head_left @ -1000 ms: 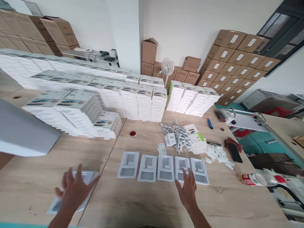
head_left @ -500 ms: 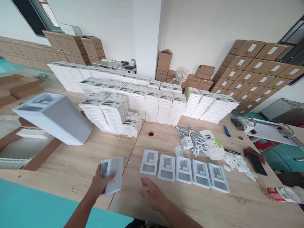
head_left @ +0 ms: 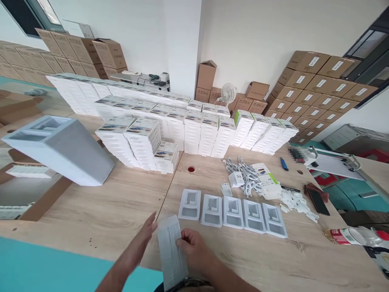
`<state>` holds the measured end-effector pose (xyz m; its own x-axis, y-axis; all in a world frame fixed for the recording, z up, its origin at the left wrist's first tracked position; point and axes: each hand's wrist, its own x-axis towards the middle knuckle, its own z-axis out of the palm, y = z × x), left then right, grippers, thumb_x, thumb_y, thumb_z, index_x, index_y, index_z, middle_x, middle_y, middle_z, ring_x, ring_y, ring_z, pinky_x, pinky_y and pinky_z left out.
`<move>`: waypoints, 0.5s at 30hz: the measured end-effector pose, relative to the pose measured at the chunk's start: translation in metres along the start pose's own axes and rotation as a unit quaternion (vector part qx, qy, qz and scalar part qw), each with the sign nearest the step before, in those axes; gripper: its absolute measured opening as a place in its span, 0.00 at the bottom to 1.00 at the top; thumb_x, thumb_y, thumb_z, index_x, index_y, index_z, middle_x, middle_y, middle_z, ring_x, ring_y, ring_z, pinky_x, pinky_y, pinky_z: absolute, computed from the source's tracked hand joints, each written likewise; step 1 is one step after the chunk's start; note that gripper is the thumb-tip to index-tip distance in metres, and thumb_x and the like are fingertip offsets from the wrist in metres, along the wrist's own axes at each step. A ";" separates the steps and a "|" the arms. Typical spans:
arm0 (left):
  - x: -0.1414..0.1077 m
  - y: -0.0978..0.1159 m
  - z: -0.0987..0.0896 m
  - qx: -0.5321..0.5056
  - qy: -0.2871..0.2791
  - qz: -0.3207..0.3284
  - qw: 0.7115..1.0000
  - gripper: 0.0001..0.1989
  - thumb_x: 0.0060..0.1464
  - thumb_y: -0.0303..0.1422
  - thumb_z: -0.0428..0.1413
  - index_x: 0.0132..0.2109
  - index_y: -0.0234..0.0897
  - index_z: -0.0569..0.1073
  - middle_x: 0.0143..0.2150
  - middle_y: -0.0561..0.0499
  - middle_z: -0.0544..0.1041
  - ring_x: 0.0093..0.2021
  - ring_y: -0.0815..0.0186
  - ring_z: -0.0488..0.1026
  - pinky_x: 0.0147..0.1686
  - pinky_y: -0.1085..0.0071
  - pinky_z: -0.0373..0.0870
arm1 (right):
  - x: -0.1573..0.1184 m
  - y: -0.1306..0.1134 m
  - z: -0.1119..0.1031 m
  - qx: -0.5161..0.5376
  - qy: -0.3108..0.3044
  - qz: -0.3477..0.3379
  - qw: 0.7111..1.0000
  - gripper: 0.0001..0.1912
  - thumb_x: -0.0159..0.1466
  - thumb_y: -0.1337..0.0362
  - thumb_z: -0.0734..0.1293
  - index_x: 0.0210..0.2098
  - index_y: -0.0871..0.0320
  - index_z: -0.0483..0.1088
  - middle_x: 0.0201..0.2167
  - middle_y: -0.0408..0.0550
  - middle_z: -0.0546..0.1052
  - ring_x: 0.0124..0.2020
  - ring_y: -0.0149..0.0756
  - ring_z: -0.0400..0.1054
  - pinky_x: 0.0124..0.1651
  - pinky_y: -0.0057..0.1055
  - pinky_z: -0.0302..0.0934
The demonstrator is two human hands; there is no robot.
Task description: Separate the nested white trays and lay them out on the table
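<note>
Right hand (head_left: 196,248) pinches the edge of a pale ribbed piece (head_left: 172,253), upright near the person's body at the table's front edge; the left hand (head_left: 145,234), fingers straight and holding nothing, is just beside it. Beyond them, five white trays (head_left: 233,222) lie in a row on the wood-grain table (head_left: 121,211), right of its seam. Behind the trays are tangled white cables (head_left: 249,181); farther right, a dark phone (head_left: 318,201) and a bottle (head_left: 342,236) on its side. White box stacks (head_left: 192,138) line the back. Past those stand a fan (head_left: 228,93), a pillar (head_left: 182,48) and piled brown cartons (head_left: 317,84); teal floor (head_left: 60,263) shows at lower left.
</note>
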<state>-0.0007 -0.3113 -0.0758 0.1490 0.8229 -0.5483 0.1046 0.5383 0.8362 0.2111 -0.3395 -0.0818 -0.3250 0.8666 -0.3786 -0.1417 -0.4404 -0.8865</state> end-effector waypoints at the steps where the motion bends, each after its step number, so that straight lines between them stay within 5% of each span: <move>1: 0.003 0.017 -0.006 0.057 -0.046 -0.004 0.997 0.47 0.56 0.60 0.48 0.73 0.40 0.45 0.76 0.48 0.44 0.74 0.55 0.41 0.69 0.60 0.48 | -0.004 0.001 0.001 0.001 -0.005 0.006 1.000 0.09 0.56 0.58 0.68 0.28 0.58 0.70 0.22 0.39 0.68 0.24 0.29 0.57 0.30 0.28 0.52; 3: 0.012 0.049 -0.009 0.190 -0.154 -0.060 0.968 0.47 0.53 0.60 0.52 0.72 0.42 0.51 0.74 0.47 0.51 0.73 0.52 0.47 0.68 0.58 0.50 | -0.010 0.001 0.006 -0.006 -0.013 0.007 1.000 0.07 0.56 0.60 0.67 0.28 0.58 0.70 0.23 0.39 0.67 0.25 0.29 0.56 0.30 0.28 0.50; 6: 0.026 0.076 0.001 0.250 -0.208 -0.109 0.939 0.50 0.42 0.54 0.66 0.67 0.36 0.63 0.68 0.39 0.63 0.69 0.43 0.57 0.67 0.55 0.50 | -0.015 0.004 0.015 -0.001 -0.010 0.008 1.000 0.05 0.53 0.64 0.68 0.25 0.57 0.68 0.22 0.38 0.65 0.25 0.29 0.54 0.30 0.28 0.48; 10: 0.031 0.070 0.010 0.269 -0.231 -0.149 0.923 0.54 0.42 0.56 0.65 0.70 0.33 0.57 0.72 0.39 0.55 0.71 0.47 0.51 0.67 0.59 0.50 | -0.015 0.015 0.021 0.096 0.071 0.033 0.992 0.12 0.50 0.62 0.73 0.20 0.56 0.65 0.19 0.36 0.63 0.24 0.29 0.53 0.30 0.28 0.46; 15: 0.030 0.051 -0.015 0.256 -0.239 -0.209 0.913 0.60 0.45 0.60 0.60 0.73 0.34 0.42 0.73 0.38 0.50 0.69 0.48 0.58 0.57 0.66 0.68 | -0.006 0.047 0.006 0.222 0.173 0.034 0.959 0.19 0.47 0.52 0.76 0.20 0.56 0.65 0.17 0.37 0.65 0.21 0.29 0.55 0.28 0.28 0.51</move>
<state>-0.0051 -0.2561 -0.0492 0.3907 0.3248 -0.8613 0.6778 0.5316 0.5080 0.2006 -0.3665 -0.1197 -0.0294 0.8244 -0.5653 -0.5405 -0.4889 -0.6848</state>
